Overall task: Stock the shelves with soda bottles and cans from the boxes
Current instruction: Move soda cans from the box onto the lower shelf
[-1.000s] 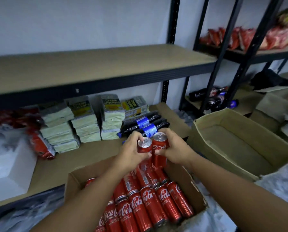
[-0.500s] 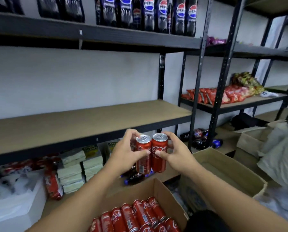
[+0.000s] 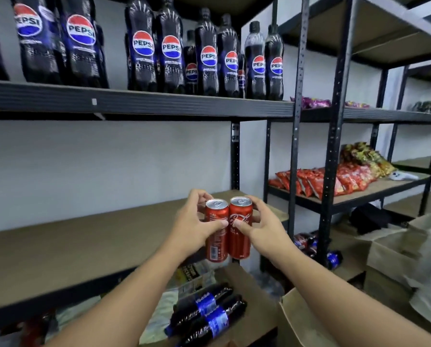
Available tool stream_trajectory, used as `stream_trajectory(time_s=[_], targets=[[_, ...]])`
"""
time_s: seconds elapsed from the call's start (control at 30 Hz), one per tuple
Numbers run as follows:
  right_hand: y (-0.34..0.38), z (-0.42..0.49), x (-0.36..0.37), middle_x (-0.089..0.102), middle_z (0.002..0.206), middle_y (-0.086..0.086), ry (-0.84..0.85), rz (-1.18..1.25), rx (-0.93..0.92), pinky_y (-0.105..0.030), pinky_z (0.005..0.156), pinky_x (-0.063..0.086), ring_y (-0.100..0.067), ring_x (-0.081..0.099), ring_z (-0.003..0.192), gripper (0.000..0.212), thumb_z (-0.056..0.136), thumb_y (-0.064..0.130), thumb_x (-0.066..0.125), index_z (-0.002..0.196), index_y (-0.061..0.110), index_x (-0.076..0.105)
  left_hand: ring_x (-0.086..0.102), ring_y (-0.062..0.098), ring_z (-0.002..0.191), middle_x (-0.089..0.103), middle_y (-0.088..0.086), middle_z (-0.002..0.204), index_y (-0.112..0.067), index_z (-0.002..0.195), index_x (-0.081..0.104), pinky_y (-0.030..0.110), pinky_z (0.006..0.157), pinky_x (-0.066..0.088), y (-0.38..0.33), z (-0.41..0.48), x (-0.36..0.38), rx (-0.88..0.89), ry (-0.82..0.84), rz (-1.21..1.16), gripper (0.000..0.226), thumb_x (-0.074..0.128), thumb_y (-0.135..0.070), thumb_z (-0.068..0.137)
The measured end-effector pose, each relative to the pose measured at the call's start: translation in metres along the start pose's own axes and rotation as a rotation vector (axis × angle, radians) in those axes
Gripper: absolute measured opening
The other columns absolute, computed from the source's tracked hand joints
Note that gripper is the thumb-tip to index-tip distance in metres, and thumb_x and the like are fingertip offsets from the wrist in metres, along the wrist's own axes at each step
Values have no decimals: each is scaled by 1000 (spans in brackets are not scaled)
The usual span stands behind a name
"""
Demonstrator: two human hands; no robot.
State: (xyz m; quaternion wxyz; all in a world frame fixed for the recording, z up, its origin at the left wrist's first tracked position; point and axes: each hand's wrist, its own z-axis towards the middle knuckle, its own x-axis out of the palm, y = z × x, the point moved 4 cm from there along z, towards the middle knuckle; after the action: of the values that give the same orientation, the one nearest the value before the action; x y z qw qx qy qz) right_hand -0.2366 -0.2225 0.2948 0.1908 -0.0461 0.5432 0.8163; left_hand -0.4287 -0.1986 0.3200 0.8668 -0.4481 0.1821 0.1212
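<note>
Raised since the earlier frames, the left can (image 3: 217,236) and right can (image 3: 240,229) now hang level with the front edge of the middle shelf (image 3: 84,241). The left hand (image 3: 194,229) wraps the left can, thumb pressed across its front and fingers (image 3: 201,196) curled behind. The right hand (image 3: 264,229) grips the right can the same way. Both cans stand upright, touching side by side, between the two thumbs. Pepsi bottles (image 3: 172,48) line the shelf above the fingers.
</note>
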Motion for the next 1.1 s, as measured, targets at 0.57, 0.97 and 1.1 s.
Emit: stream_trajectory(time_s=[0.57, 0.97, 1.1], targets=[[-106, 182, 37, 61, 134, 13, -41, -88, -13, -51, 107, 49, -11, 59, 122, 62, 95, 37, 69, 146, 47, 35, 53, -12, 96, 52, -20, 123, -33, 134, 40, 5, 70, 40, 127, 161, 70, -60, -30, -62, 58, 77, -18, 91], [-145, 233, 45, 57, 137, 8, 37, -45, 104, -51, 111, 44, -16, 54, 130, 64, 97, 21, 67, 150, 35, 35, 57, 13, 117, 57, -8, 130, -24, 144, 41, 32, 100, 44, 181, 204, 90, -127, 139, 71, 57, 71, -24, 95], [-155, 255, 51, 53, 134, 11, -7, -79, 79, -33, 102, 42, -11, 51, 125, 65, 100, 26, 64, 155, 28, 30, 60, 22, 120, 61, 1, 135, -21, 145, 37, 27, 88, 39, 195, 228, 105, -142, 55, 131, 58, 67, -34, 98]])
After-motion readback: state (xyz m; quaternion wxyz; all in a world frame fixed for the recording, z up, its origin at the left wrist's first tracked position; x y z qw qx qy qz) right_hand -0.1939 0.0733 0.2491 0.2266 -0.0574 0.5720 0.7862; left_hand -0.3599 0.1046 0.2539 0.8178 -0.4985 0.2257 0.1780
